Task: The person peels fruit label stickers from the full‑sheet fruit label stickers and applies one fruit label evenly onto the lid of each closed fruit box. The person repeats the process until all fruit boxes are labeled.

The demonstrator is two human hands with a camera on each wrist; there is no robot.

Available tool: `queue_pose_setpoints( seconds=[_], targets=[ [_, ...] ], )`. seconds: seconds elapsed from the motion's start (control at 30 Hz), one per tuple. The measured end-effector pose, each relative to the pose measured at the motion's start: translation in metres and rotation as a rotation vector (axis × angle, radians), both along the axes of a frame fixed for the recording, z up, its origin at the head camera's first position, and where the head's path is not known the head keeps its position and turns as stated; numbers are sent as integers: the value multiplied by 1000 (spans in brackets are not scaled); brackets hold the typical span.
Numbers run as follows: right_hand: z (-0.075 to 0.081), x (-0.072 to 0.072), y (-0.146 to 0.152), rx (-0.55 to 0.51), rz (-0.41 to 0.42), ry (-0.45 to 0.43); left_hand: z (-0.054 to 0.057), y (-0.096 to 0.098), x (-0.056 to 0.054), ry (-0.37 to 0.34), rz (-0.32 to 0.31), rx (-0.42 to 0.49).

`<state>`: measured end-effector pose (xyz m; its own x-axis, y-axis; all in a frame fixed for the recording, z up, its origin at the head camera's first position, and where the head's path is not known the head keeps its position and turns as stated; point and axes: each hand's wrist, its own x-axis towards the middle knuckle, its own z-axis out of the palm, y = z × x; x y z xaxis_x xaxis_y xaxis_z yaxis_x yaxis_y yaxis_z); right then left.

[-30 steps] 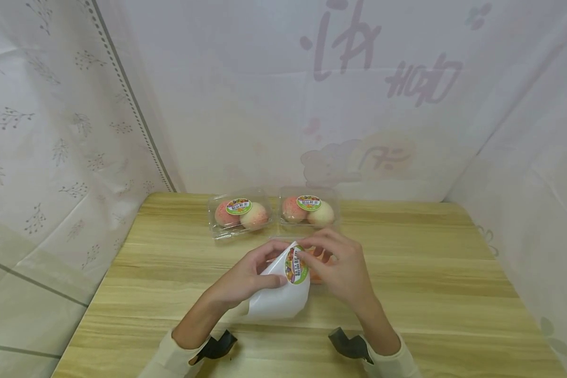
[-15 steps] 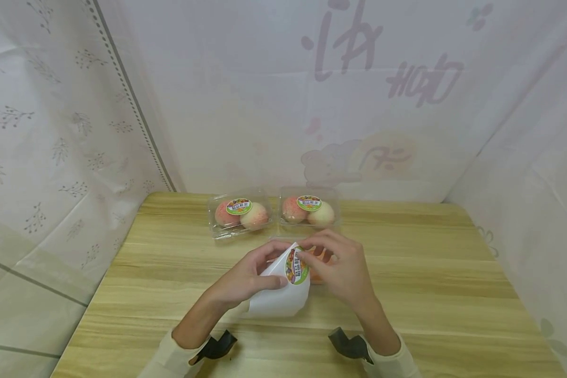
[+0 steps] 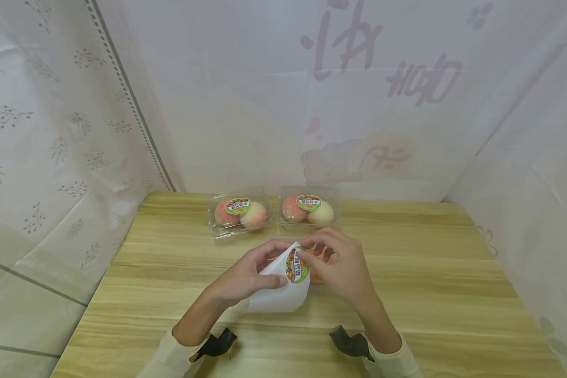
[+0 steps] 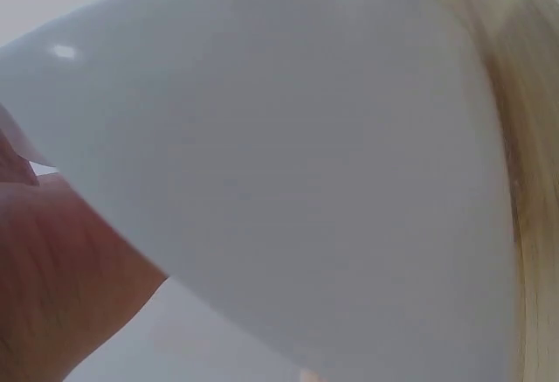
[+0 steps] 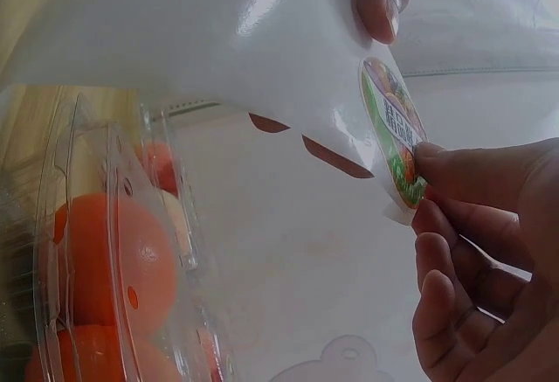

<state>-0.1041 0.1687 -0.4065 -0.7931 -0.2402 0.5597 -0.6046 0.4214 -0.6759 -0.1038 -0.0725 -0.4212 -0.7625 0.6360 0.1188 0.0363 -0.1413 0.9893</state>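
Observation:
My left hand (image 3: 245, 278) holds a curved white backing sheet (image 3: 276, 298), thumb on its front and the other fingers behind it. On the sheet's upper right corner sits an oval fruit-print sticker (image 3: 296, 265) with a green rim and Chinese characters. The thumb and index finger of my right hand (image 3: 342, 268) pinch this sticker at its edge, as the right wrist view shows closely. White sheet fills most of the left wrist view (image 4: 332, 155). Behind the hands stands a clear plastic box (image 5: 118, 225) with orange fruit (image 5: 144, 260) in it, partly hidden in the head view.
Two clear clamshell boxes stand at the table's back: a left box (image 3: 211, 223) and a right box (image 3: 336, 210). Each holds two pink and cream peaches and bears an oval sticker on its lid. Patterned curtains (image 3: 217, 105) rise behind and beside the wooden table (image 3: 430, 283).
The lower edge of the white sheet has risen slightly. Both hands keep their grip in nearly the same place; the boxes have not moved.

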Motion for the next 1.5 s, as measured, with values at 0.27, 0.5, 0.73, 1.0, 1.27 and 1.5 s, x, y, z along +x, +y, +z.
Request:
queue_pose_setpoints(
  seconds=[0.27, 0.5, 0.73, 1.0, 1.27, 1.5],
  targets=[
    [-1, -1, 1, -8, -18, 7, -1, 1, -1, -11, 9, 6],
    [-1, -1, 1, -11, -27, 19, -1, 1, -1, -31, 7, -1],
    [-3, -1, 0, -14, -31, 26, -3, 2, 0, -55, 28, -12],
    [-4, -1, 0, -7, -30, 25, -4, 2, 0, -84, 30, 14],
    [-5, 0, 0, 35, -15, 46, -3, 3, 1, -171, 37, 24],
    [-4, 1, 0, 45, 2, 39, -3, 3, 2, -202, 47, 31]
  ],
)
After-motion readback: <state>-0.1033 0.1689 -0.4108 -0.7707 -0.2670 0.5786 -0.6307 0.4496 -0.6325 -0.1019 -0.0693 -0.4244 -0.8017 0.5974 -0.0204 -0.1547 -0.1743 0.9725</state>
